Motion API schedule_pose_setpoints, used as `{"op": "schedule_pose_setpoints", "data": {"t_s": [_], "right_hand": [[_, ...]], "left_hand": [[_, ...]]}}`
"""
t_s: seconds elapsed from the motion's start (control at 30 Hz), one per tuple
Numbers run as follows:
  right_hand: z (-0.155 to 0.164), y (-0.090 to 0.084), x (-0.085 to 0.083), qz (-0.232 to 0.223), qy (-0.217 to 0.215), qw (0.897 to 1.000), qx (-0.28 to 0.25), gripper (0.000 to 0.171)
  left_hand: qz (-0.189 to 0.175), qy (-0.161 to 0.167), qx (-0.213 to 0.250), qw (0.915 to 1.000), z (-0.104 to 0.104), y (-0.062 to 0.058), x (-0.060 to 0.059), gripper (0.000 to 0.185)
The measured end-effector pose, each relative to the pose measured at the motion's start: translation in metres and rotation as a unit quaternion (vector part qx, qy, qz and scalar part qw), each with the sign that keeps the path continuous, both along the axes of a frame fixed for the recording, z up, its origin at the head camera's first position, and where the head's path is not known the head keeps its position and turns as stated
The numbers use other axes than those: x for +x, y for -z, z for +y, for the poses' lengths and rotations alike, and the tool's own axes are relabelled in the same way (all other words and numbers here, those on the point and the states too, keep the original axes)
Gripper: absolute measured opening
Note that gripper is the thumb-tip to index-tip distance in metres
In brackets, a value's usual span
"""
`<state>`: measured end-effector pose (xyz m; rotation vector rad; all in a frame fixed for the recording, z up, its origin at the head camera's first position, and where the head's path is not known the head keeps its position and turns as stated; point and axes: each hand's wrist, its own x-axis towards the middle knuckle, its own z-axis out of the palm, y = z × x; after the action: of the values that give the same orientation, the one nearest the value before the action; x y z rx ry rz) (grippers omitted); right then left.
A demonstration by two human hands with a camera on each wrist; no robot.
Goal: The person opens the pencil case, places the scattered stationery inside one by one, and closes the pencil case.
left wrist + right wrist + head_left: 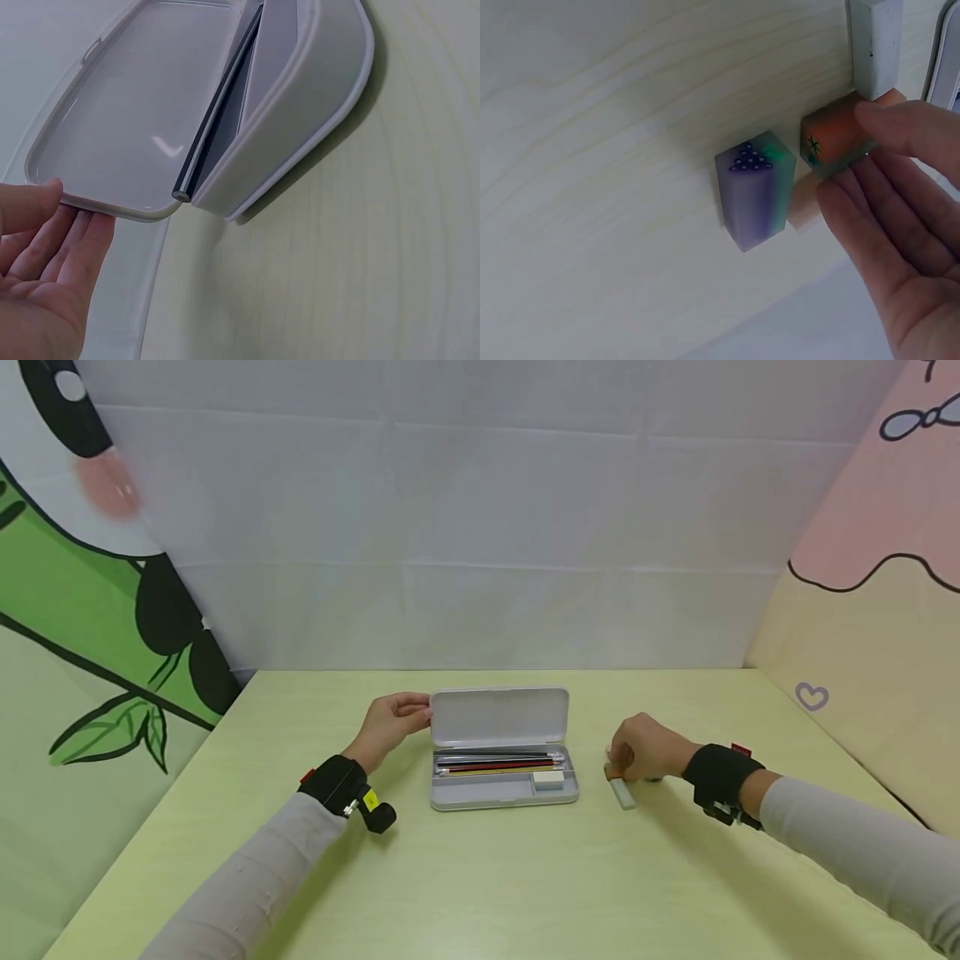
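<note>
A pale grey pencil case (487, 802) lies with its lid (498, 718) raised. My left hand (397, 722) pinches the lid's left edge, the thumb inside and the fingers behind it. Several pencils (495, 766) and a white eraser (548, 780) are in the case. Right of the case, my right hand (648, 747) pinches an orange eraser (835, 133) between thumb and fingers. A white, bar-shaped block (877, 49) lies against that eraser's far end. Beside it, an eraser with a purple grape picture (754, 196) is on the table. A peach-coloured block (805, 204) shows partly behind the fingers.
The pale yellow table (480, 877) runs back to a white cloth backdrop (480, 527). Printed cartoon panels stand at both sides, a green one (90, 577) on the left and a pink and cream one (885, 627) on the right.
</note>
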<state>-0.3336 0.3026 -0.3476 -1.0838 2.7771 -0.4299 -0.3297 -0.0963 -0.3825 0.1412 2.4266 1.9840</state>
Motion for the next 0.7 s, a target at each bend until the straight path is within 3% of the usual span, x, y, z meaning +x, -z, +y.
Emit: {"op": "schedule_pose_setpoints", "data": {"t_s": [0.13, 0.33, 0.7], "right_hand": [[-0.004, -0.005, -0.001, 0.031, -0.015, 0.999, -0.002, 0.008], [-0.024, -0.018, -0.005, 0.078, -0.032, 0.996, -0.006, 0.01], [-0.091, -0.031, -0.001, 0.075, -0.062, 0.995, -0.001, 0.012]], "left_hand": [[0.001, 0.0, 0.006, 1.0, 0.001, -0.001, 0.001, 0.039], [0.002, 0.003, 0.012, 0.9999, 0.001, -0.002, 0.001, 0.038], [-0.002, -0.005, 0.007, 1.0, 0.002, 0.0, -0.002, 0.038]]}}
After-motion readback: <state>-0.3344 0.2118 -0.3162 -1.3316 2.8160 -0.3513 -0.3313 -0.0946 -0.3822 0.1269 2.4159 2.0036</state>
